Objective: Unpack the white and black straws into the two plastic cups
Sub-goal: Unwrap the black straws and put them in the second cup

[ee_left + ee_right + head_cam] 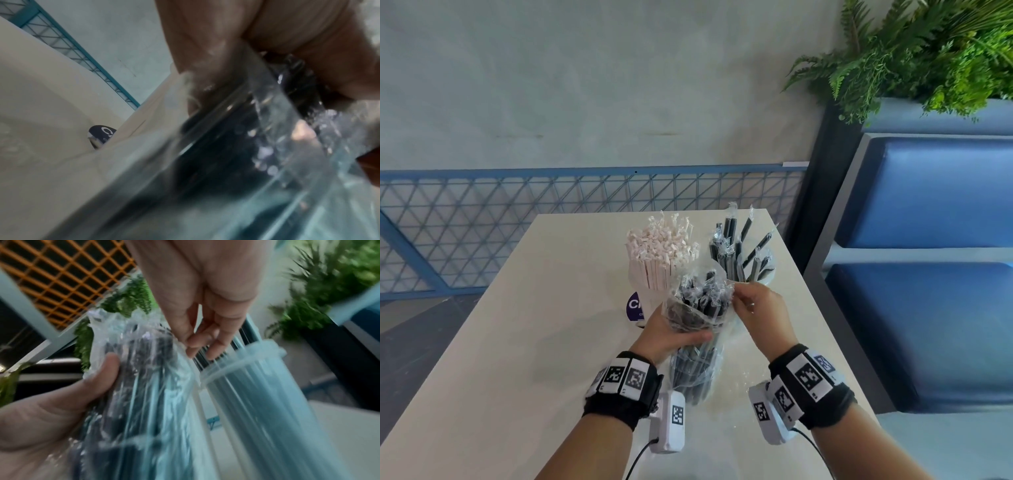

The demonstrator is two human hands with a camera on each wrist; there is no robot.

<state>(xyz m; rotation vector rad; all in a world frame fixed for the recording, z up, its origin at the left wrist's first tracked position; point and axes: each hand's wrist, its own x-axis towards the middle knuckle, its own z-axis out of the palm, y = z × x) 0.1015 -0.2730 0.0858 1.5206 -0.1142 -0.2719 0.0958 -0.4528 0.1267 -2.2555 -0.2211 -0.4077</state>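
left hand [671,334] grips bag of black straws [697,329], right hand [760,308] pinches its film; slack film may tear, scattering straws on tabletop [524,342].

Black wristbands [619,404] with white square-coded tags, white wrist cameras [667,425], black cables [637,459], bare forearms.

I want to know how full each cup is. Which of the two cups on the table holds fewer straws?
The cup of black straws, far right. Its straws stand loose, leaning apart; the cup of white straws beside it is densely packed.
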